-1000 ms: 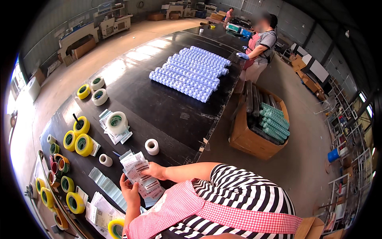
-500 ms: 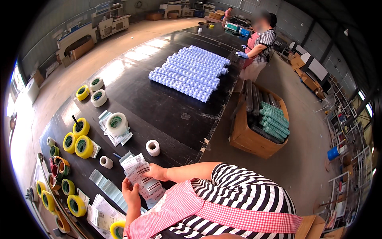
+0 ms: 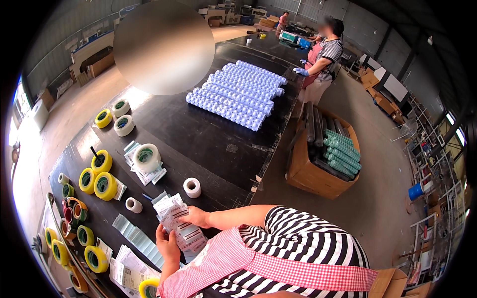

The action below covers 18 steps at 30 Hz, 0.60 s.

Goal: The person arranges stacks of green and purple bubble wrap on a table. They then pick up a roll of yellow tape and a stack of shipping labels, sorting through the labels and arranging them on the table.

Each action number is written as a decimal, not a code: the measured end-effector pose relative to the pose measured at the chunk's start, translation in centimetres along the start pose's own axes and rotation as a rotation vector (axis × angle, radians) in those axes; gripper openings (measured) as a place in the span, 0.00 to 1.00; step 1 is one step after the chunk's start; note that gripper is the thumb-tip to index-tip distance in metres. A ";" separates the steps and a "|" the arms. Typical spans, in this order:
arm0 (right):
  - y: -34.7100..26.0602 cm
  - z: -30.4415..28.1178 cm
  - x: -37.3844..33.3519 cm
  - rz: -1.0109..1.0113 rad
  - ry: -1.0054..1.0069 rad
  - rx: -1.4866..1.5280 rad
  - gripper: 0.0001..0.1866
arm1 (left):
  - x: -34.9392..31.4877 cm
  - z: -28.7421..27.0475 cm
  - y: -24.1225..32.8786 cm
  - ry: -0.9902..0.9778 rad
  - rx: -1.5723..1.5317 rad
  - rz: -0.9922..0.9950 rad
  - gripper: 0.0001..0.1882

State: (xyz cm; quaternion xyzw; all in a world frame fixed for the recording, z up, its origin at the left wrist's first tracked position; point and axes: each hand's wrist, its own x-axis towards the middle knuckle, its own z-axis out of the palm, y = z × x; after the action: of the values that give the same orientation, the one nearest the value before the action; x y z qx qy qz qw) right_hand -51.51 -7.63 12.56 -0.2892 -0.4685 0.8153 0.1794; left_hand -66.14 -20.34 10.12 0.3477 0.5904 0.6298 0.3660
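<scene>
A strip of white printed labels (image 3: 189,237) lies between my two hands, close to my apron at the table's near edge. My right hand (image 3: 198,217) pinches the strip from the right. From the left, my left hand (image 3: 168,243) grips its edge with fingers and thumb. The strip's upper end (image 3: 171,207) rests over more label sheets on the table. Left of my hands lies a folded pale strip (image 3: 136,237), beside a stack of printed sheets (image 3: 121,272). A small white roll (image 3: 133,204) and a larger white roll (image 3: 192,187) stand just beyond.
Tape rolls, yellow (image 3: 105,186) and clear (image 3: 146,158), stand along the black table's left side. Lavender bubble-textured rolls (image 3: 233,97) lie farther off. At right, a cardboard box (image 3: 318,174) holds green and black rolls. A co-worker in blue gloves (image 3: 301,72) stands at the table's far right edge.
The labels and both my hands have shifted very slightly, and my grip looks the same. At the table's far side, the co-worker's arms have moved a little.
</scene>
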 end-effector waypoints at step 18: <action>-1.7 -1.0 0.2 0.035 -0.064 0.214 0.15 | 1.7 0.5 3.4 -0.042 -0.087 -0.093 0.25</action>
State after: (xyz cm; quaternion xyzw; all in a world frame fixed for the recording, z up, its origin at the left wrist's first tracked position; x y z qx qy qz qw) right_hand -51.00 -5.96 13.58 -0.2504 -0.3789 0.8726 0.1799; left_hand -66.67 -18.73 13.60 0.3167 0.5704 0.6296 0.4218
